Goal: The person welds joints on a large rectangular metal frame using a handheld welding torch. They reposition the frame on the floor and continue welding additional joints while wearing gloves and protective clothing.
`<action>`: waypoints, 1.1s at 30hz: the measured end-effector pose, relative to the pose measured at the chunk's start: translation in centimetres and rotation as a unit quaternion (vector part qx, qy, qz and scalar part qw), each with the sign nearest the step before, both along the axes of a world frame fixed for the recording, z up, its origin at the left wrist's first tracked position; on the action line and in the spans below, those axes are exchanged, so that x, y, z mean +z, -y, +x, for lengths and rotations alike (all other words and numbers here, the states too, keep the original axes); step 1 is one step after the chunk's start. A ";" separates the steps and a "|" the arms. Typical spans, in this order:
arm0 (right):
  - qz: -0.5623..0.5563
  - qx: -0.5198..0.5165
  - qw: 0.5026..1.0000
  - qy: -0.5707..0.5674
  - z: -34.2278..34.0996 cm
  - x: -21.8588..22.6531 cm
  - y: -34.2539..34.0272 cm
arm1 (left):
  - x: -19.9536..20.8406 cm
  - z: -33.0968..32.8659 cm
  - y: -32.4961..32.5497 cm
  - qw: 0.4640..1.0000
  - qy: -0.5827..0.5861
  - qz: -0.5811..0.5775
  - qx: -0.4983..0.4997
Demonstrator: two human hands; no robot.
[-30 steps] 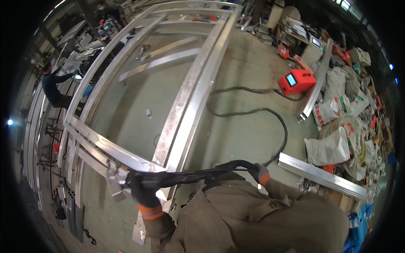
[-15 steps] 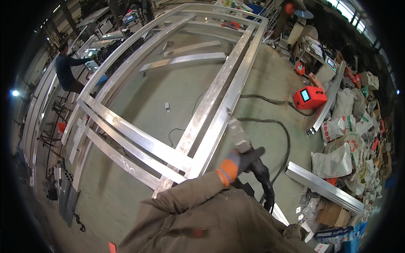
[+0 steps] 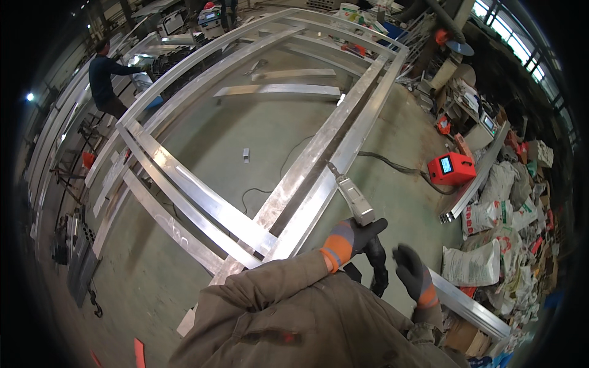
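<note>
My left hand (image 3: 347, 239), in a grey and orange glove, is closed around the rear of a grey handheld welding gun (image 3: 354, 197). The narrow nozzle points up and left, lying over the right rail of a large aluminium frame (image 3: 310, 211); whether it touches the metal I cannot tell. A thick black cable (image 3: 378, 265) drops from the gun's handle toward my body. To the right of the cable, my right hand (image 3: 412, 274), gloved alike, is raised with its fingers stretched and holds nothing.
A red machine with a screen (image 3: 452, 168) stands on the floor at right, a dark cable running from it. Beyond it lie white sacks (image 3: 472, 262) and scrap. Aluminium profiles (image 3: 469, 306) lie beside my right arm. A person (image 3: 105, 80) works at far left.
My right hand has come into view beside the cable. The welding gun stays in my left hand and now shows more clearly. The whole view has shifted slightly.
</note>
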State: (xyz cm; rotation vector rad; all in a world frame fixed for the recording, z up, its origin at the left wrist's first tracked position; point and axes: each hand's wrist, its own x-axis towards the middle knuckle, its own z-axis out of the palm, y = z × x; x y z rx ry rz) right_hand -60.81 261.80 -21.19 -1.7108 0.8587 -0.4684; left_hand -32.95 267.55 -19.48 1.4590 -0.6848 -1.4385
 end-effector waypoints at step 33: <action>-0.016 0.295 0.942 -0.159 36.2 -20.6 12.6 | -27.7 9.6 -28.3 0.857 -0.062 0.133 0.495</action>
